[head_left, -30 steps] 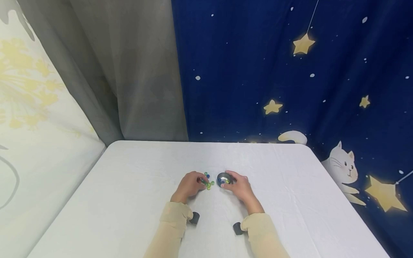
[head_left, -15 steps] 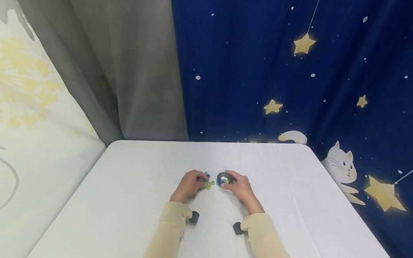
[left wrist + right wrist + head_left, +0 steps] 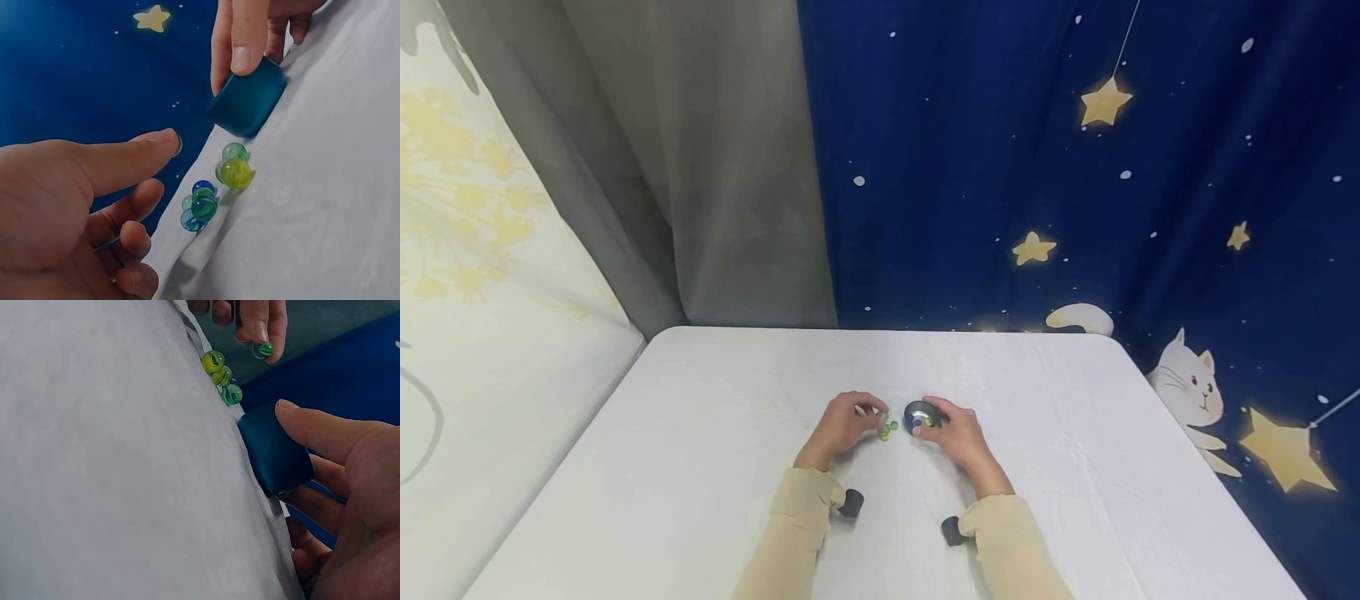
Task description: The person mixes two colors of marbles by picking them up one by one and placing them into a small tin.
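Note:
My left hand (image 3: 848,423) pinches a green-swirled glass marble (image 3: 266,349) between thumb and fingertips, above the tablecloth. Below these fingertips lie several loose marbles: a yellow one (image 3: 235,173) by the cup and a cluster with a green one (image 3: 204,203) and a blue one (image 3: 203,187). With thumb and fingers on opposite sides, my right hand (image 3: 956,428) grips a small teal cup (image 3: 248,99) standing on the cloth. The cup's shiny metal inside shows in the head view, with a few blue and yellow marbles at its bottom. The loose marbles lie just left of it.
A white-covered table (image 3: 700,500) spreads out around both hands. Behind it hang a grey curtain (image 3: 745,167) and a dark blue curtain (image 3: 955,167) with stars. A dark wrist device (image 3: 852,503) sits on the left sleeve, and another (image 3: 952,531) on the right one.
My left hand has shifted slightly up and to the right in the head view, with its fingers now over the far marbles that showed before. My right hand and the cup stay put.

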`<state>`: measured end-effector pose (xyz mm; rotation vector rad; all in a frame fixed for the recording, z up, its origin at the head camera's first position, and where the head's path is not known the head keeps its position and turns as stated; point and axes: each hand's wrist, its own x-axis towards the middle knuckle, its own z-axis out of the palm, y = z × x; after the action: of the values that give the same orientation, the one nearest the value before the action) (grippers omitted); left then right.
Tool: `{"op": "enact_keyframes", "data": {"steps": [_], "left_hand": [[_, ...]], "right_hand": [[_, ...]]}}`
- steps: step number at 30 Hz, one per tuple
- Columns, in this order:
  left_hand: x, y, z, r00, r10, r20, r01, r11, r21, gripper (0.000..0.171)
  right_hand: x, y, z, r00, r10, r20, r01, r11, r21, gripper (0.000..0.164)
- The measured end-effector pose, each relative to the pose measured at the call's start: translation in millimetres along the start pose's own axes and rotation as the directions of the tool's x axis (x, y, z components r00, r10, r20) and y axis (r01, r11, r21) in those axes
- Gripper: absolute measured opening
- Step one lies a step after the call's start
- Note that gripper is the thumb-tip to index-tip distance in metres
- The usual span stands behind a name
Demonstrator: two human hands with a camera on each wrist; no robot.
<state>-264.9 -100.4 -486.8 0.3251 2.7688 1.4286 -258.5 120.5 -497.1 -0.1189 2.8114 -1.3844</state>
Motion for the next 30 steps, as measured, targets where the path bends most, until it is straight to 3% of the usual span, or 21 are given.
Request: {"op": "enact_keyframes", "data": {"steps": [7, 13, 30], "left_hand": [[3.8, 1.5, 2.1, 0.997, 0.068, -0.021, -0.07, 0.995, -0.078, 0.014], [5.6, 3.9, 5.2, 0.999, 0.028, -0.034, -0.031, 0.994, -0.105, 0.012], [6.2, 11.5, 12.7, 0.992, 0.018, -0.128, -0.038, 0.987, -0.155, 0.012]], "right_hand": [[1, 1, 1, 1.0, -0.008, -0.005, 0.008, 1.0, -0.006, 0.057], [2, 1, 2, 1.0, -0.011, -0.005, 0.011, 1.0, -0.015, 0.057], [0, 1, 2, 1.0, -0.022, -0.007, 0.022, 1.0, -0.005, 0.057]]}}
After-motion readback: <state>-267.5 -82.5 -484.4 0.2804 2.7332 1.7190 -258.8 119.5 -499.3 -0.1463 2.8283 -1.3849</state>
